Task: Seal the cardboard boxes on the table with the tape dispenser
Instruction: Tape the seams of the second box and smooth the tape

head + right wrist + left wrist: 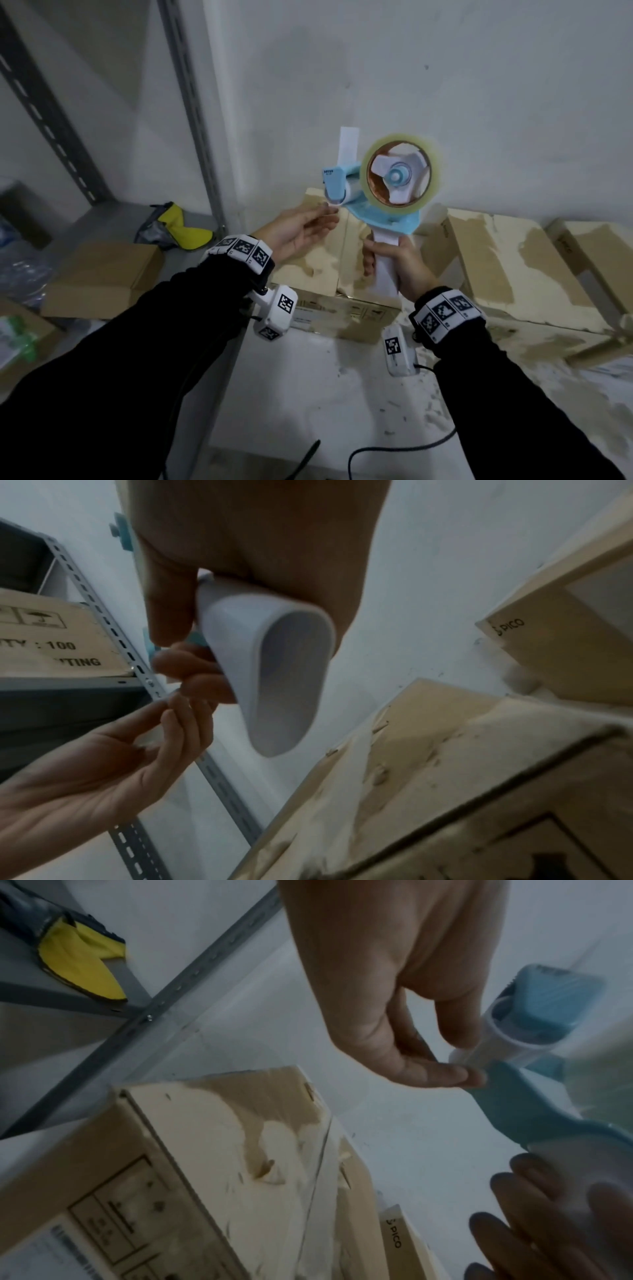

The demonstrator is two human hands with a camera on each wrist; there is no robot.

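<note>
A blue and white tape dispenser (pixel 376 205) with a clear tape roll (pixel 400 174) is held upright in the air above a cardboard box (pixel 318 274). My right hand (pixel 383 260) grips its white handle (pixel 274 656). My left hand (pixel 329 209) reaches the white roller (pixel 496 1047) at the dispenser's front, where thumb and forefinger pinch the thin clear tape end. Two more cardboard boxes (pixel 513 260) (pixel 599 253), their tops scuffed pale, lie to the right against the wall.
A grey metal shelf upright (pixel 191 102) stands left of the hands. On the shelf lie a brown box (pixel 102 274) and a yellow and grey bag (pixel 178 226). Black cables (pixel 394 448) trail over the white table front. The wall is close behind.
</note>
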